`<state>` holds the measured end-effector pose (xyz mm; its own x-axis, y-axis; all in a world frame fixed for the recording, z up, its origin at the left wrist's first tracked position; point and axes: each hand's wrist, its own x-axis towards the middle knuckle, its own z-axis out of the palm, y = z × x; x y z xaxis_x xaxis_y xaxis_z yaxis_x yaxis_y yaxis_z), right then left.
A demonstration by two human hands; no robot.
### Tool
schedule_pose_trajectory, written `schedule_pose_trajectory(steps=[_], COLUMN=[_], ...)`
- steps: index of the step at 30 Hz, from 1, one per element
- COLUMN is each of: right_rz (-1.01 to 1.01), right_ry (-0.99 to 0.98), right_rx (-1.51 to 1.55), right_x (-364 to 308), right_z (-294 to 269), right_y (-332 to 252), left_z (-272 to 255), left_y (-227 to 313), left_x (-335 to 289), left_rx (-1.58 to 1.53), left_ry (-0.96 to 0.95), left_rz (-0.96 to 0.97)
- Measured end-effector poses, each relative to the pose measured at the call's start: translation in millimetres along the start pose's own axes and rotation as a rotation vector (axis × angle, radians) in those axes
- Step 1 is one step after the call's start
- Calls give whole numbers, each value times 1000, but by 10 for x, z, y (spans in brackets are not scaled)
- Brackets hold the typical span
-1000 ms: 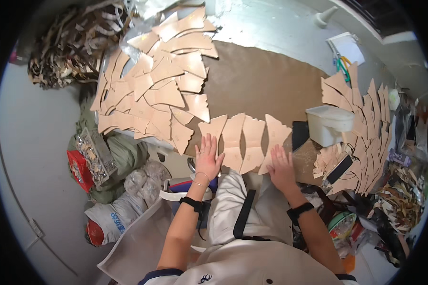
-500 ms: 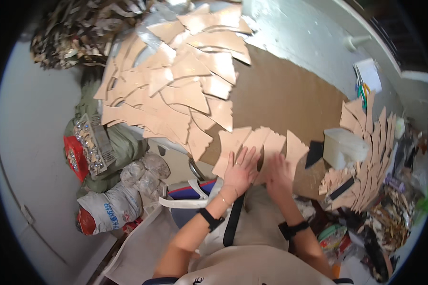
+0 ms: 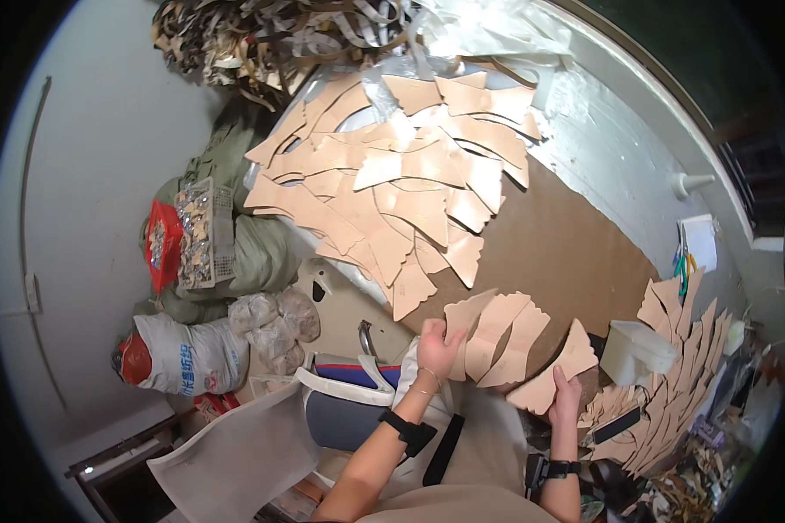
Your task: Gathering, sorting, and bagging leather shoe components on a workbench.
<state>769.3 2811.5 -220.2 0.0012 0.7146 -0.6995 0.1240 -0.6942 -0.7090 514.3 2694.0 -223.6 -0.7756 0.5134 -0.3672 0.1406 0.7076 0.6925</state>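
Near the front edge of the brown work mat point(image 3: 576, 227) lies a short row of overlapping tan leather-like cut pieces point(image 3: 501, 336) with curved sides and scalloped ends. My left hand point(image 3: 440, 349) pinches the near edge of the leftmost piece point(image 3: 465, 312); the thumb is on top and the fingertips are partly hidden. On the other side, my right hand point(image 3: 567, 394) grips a separate tan piece point(image 3: 560, 366) by its lower edge, thumb on top. That piece is tilted and apart from the row.
A large spread of similar pieces point(image 3: 392, 187) covers the table's far left, and more stand layered point(image 3: 685, 349) at the right. Beside those are a translucent plastic box point(image 3: 638, 349) and a dark bar point(image 3: 617, 425). Sacks point(image 3: 187, 353) and a chair point(image 3: 340, 418) crowd the left.
My right hand has gone from lying flat on the row to holding one piece off to the right. My left hand has closed on the leftmost piece. The view has shifted.
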Motion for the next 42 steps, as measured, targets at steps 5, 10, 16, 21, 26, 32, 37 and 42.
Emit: schedule_pose_trajectory(steps=[5,10,16,21,26,32,37,42], right_rz=[-268,-379,-78,-251,-1089,-1057,-815,-1007], right_ry=[-175,-202,-471,-831,-500,-392,-577,-537], right_rx=[-557,-378,-355,-515,-1122,-1477,-1156,-1481], right_x=[251,-152,-701,-695,-158,421,323,336], right_z=[305,821,1992,3987,4786,4572,4453,4455], right_y=[509,324,-1226,-1567,-1261,-924,-1302,-1208], left_z=[346,195,-1380,-2593,-3046,-2875,-2856,-2697], left_y=[187,185,635,273,-594,-797,-742,-454], left_x=[-20,8,490,1753,2628,2496,2402,2373], left_rx=[-147,-353,-244,-714,-426,-460,-418,-36], left_ry=[-56,-336,-323,24,270,-29,10,24], left_rz=[175,-166,-132,-109,-90,-108,-97,211])
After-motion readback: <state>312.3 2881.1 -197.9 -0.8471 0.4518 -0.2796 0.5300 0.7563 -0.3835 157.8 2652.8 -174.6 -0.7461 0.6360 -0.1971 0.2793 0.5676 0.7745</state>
